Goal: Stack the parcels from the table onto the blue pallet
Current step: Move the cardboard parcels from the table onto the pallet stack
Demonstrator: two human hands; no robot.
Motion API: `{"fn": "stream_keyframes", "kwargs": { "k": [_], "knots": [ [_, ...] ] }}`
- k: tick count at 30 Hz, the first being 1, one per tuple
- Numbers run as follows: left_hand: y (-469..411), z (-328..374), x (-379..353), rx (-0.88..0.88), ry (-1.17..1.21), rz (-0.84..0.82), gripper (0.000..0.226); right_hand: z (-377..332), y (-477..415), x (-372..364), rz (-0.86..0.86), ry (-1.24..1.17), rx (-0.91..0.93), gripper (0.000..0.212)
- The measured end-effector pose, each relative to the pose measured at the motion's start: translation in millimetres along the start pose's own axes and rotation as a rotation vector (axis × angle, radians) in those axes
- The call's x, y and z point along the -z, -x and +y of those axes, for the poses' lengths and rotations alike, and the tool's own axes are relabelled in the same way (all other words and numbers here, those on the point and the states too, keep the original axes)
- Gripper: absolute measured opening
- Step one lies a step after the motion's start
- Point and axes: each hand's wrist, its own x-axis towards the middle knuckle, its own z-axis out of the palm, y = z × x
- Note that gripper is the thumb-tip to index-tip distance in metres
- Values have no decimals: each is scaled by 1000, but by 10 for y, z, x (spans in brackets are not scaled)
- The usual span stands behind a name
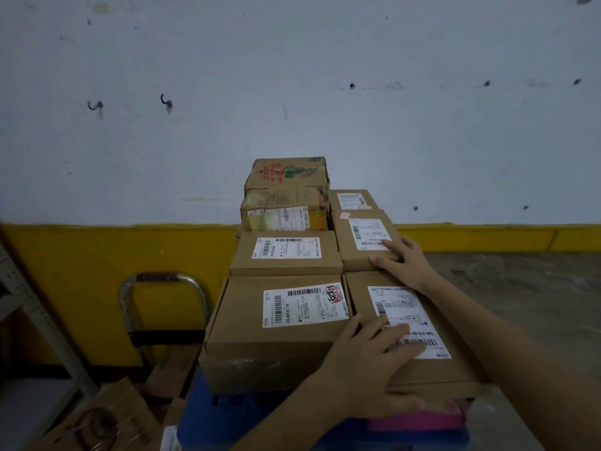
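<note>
Several brown cardboard parcels with white shipping labels sit in two rows on the blue pallet (201, 418), against the wall. My left hand (367, 362) grips the near right parcel (452, 372), fingers spread on top and thumb down its front face. My right hand (403, 262) holds the near corner of the middle right parcel (344, 242), fingers on its label and thumb on the front edge. Beside them lie the near left parcel (260, 353) and the middle left parcel (286, 266). A printed box (286, 177) tops the back left stack.
A metal trolley handle (162, 278) stands left of the pallet, with a grey shelf upright (32, 314) further left. A cardboard box (107, 418) lies at the lower left. Something pink (422, 421) shows under the near right parcel. Bare concrete floor (520, 288) lies to the right.
</note>
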Motion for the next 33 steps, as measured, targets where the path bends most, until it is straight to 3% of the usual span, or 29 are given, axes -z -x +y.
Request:
{"fn": "stream_keyframes", "kwargs": {
  "k": [11, 19, 26, 30, 33],
  "knots": [
    [11, -92, -76, -20, 2, 81, 69, -18, 38, 16, 14, -8, 14, 65],
    [115, -105, -131, 2, -19, 71, 74, 172, 190, 260, -62, -85, -79, 83],
    [154, -179, -45, 16, 8, 103, 81, 158, 338, 224, -62, -168, -36, 89],
    [440, -604, 226, 254, 62, 263, 79, 196, 544, 338, -83, -195, -81, 89],
    [660, -910, 340, 426, -36, 74, 86, 212, 714, 330, -156, -259, -76, 88]
  ]
}}
